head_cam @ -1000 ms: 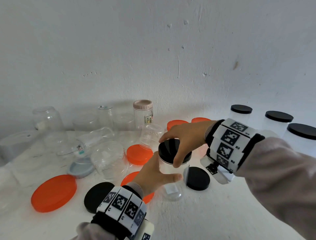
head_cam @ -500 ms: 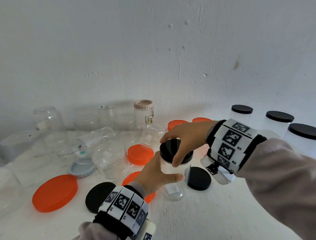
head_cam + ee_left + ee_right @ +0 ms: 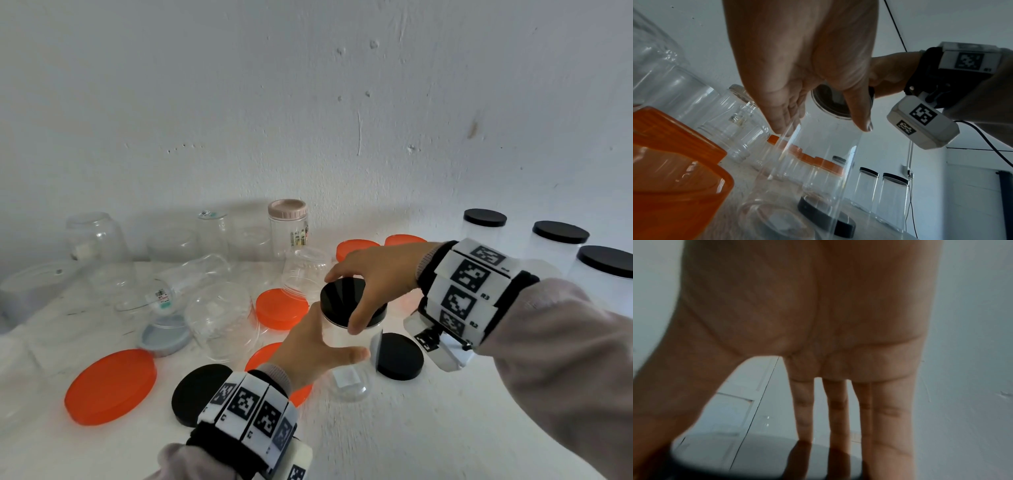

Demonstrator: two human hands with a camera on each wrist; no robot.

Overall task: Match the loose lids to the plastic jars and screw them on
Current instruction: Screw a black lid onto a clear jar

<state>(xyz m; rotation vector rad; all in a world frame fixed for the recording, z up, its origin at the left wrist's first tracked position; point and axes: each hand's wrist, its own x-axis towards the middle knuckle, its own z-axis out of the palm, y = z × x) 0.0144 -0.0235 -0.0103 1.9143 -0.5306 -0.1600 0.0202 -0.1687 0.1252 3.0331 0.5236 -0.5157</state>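
A clear plastic jar [image 3: 342, 339] stands slightly tilted on the white table. My left hand [image 3: 318, 346] grips its body from the left, thumb across the front. A black lid [image 3: 342, 296] sits on the jar's mouth. My right hand [image 3: 363, 294] comes in from the right and grips the lid's rim with thumb and fingers. In the left wrist view my left hand [image 3: 818, 125] wraps the jar [image 3: 818, 170], and the lid's underside [image 3: 830, 104] shows through the wall. The right wrist view shows my fingers [image 3: 836, 418] reaching down onto the lid [image 3: 756, 456].
Loose black lids [image 3: 399, 356] [image 3: 198, 390] and orange lids [image 3: 109, 387] [image 3: 281, 308] lie around the jar. A grey lid [image 3: 164, 335] and several lidless clear jars [image 3: 219, 318] crowd the left. A pink-lidded jar [image 3: 287, 226] stands at the wall. Three black-lidded jars [image 3: 484, 226] stand far right.
Both hands keep their hold on the jar and the black lid in about the same place. No turn of the lid is plain to see.
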